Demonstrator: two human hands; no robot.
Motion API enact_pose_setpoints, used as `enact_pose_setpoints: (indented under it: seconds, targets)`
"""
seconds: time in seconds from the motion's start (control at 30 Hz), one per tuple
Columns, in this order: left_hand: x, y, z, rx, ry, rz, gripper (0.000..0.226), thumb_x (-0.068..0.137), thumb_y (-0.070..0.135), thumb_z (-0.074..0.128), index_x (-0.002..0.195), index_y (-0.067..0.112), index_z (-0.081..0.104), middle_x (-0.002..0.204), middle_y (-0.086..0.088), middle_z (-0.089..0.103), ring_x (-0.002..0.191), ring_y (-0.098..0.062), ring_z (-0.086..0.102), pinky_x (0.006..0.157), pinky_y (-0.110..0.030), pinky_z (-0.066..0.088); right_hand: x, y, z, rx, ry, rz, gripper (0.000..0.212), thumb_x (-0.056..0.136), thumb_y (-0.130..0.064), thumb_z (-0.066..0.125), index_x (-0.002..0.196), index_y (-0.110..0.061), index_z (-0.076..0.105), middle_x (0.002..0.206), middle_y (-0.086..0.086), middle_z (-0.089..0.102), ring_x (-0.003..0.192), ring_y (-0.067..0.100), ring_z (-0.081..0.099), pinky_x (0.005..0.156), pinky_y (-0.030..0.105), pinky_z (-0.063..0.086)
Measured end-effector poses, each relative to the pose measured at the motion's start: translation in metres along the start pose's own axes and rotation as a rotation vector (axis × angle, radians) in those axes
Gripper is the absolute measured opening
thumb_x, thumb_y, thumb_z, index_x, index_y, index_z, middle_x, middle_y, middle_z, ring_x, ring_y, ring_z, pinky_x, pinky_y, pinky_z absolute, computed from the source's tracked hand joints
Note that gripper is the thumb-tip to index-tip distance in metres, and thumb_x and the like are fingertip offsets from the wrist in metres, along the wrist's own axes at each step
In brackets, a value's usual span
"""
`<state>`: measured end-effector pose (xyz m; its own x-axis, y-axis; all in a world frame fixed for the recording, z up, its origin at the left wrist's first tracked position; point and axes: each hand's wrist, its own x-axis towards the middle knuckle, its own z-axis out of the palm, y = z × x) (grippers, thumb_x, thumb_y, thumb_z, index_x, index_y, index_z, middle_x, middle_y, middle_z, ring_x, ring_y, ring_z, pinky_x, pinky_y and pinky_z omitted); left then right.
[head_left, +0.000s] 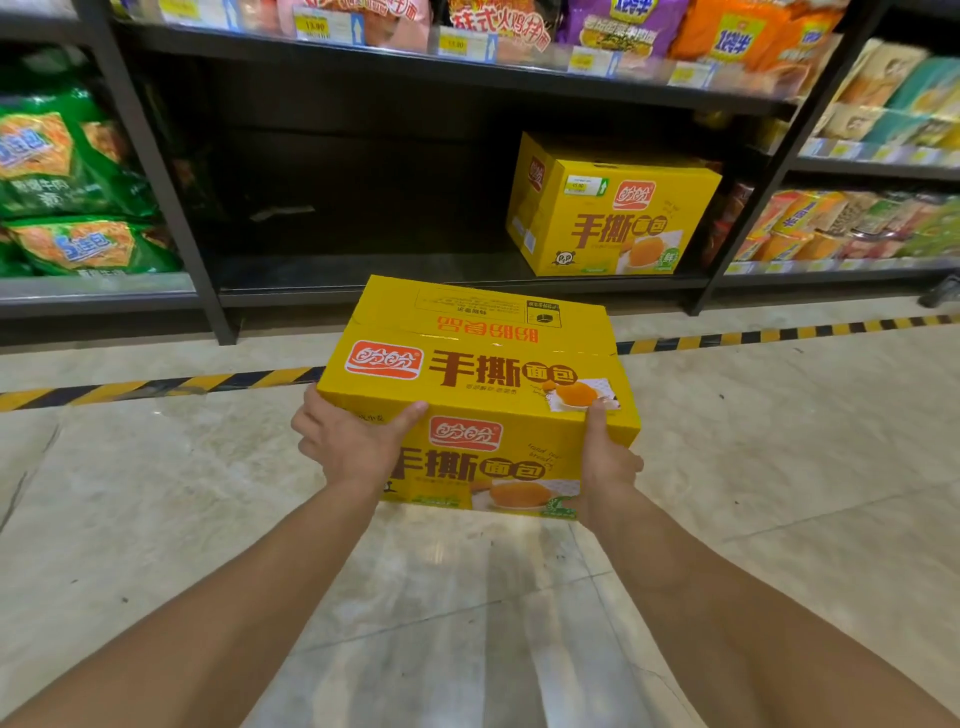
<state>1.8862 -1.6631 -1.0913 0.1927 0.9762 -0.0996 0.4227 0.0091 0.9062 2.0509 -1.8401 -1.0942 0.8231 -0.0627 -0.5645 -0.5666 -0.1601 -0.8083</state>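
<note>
Yellow carton, clutched at its near corners by left hand and right hand, hangs over the floor before the low shelf; its far end could sag and slip.

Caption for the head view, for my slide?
Head view: left hand and right hand hold a yellow box before a low shelf with a matching box on it.

Glossy printed cardboard box, polished floor
</note>
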Motion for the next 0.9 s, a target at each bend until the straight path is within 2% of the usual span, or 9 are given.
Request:
enact_pose_setpoints:
  seconds: [0.17,0.27,0.37,0.43,0.47,0.53,0.63,0.73,0.9]
  targets:
    - [-0.023,-0.006,0.006,0.06,-0.016,0.047,0.108,0.08,0.051,0.087,0.156,0.006,0.024,0.158,-0.02,0.027,0.147,-0.041,0.025,0.117,-0.053,0.03,-0.009,0.02,0.031,-0.036,-0.144,-0.024,0.121,0.06,-0.096,0.065,0.147,-0.016,0.038,0.129,0.013,0.064,0.114,0.04,0.066,0.088,0.063,0.06]
    - [-0.034,-0.012,0.01,0.074,-0.044,0.085,0.088,0.089,0.046,0.08,0.151,0.006,0.032,0.152,-0.019,0.032,0.142,-0.041,0.031,0.115,-0.05,0.03,-0.033,0.023,0.053,-0.016,-0.258,-0.011,0.152,0.026,-0.107,0.063,0.149,-0.021,0.041,0.147,0.005,0.052,0.125,0.043,0.058,0.066,0.069,0.06]
    - [-0.047,-0.014,0.012,0.08,-0.08,0.154,0.07,0.092,0.038,0.077,0.141,0.004,0.04,0.142,-0.017,0.041,0.135,-0.037,0.039,0.111,-0.046,0.032,-0.055,0.018,0.068,-0.024,-0.367,-0.034,0.142,0.047,-0.1,0.067,0.157,-0.016,0.033,0.15,0.006,0.05,0.125,0.041,0.055,0.066,0.061,0.063]
    - [-0.056,-0.016,0.011,0.072,-0.129,0.179,0.057,0.094,0.031,0.076,0.135,0.008,0.043,0.136,-0.012,0.043,0.129,-0.033,0.044,0.108,-0.045,0.037,-0.056,0.018,0.069,-0.061,-0.375,-0.053,0.154,0.036,-0.098,0.071,0.158,-0.015,0.028,0.145,0.009,0.054,0.122,0.042,0.06,0.064,0.061,0.063]
    - [-0.058,-0.019,0.01,0.064,-0.158,0.187,0.05,0.094,0.028,0.074,0.131,0.012,0.044,0.133,-0.008,0.042,0.126,-0.031,0.048,0.105,-0.044,0.042,-0.052,0.02,0.067,-0.081,-0.369,-0.072,0.146,0.046,-0.093,0.074,0.159,-0.013,0.026,0.143,0.01,0.056,0.12,0.043,0.061,0.063,0.06,0.064]
    - [-0.061,-0.024,0.007,0.071,-0.217,0.222,0.04,0.094,0.024,0.071,0.122,0.022,0.042,0.127,-0.001,0.041,0.116,-0.026,0.056,0.098,-0.043,0.05,-0.045,0.02,0.06,-0.114,-0.33,-0.088,0.109,0.076,-0.073,0.075,0.154,-0.009,0.036,0.139,0.011,0.059,0.115,0.041,0.065,0.067,0.056,0.066]
    - [-0.058,-0.033,0.001,0.151,-0.329,0.26,0.04,0.094,0.024,0.069,0.123,0.027,0.042,0.129,0.001,0.045,0.107,-0.02,0.06,0.089,-0.043,0.056,-0.042,0.015,0.046,-0.125,-0.3,-0.085,0.072,0.091,-0.056,0.074,0.14,-0.01,0.049,0.136,0.01,0.059,0.116,0.039,0.063,0.075,0.053,0.066]
    - [-0.051,-0.042,-0.005,0.224,-0.412,0.231,0.062,0.089,0.03,0.075,0.141,0.02,0.042,0.136,0.0,0.044,0.117,-0.021,0.057,0.097,-0.047,0.056,-0.038,0.013,0.035,-0.115,-0.298,-0.082,0.061,0.093,-0.049,0.076,0.134,-0.012,0.05,0.135,0.009,0.057,0.122,0.04,0.059,0.078,0.054,0.066]
    - [-0.036,-0.05,-0.011,0.257,-0.478,0.171,0.103,0.08,0.036,0.085,0.16,0.013,0.024,0.152,-0.009,0.034,0.14,-0.029,0.044,0.114,-0.049,0.044,-0.026,0.009,0.017,-0.093,-0.324,-0.093,0.052,0.094,-0.039,0.078,0.13,-0.011,0.053,0.13,0.011,0.06,0.118,0.043,0.063,0.078,0.056,0.066]
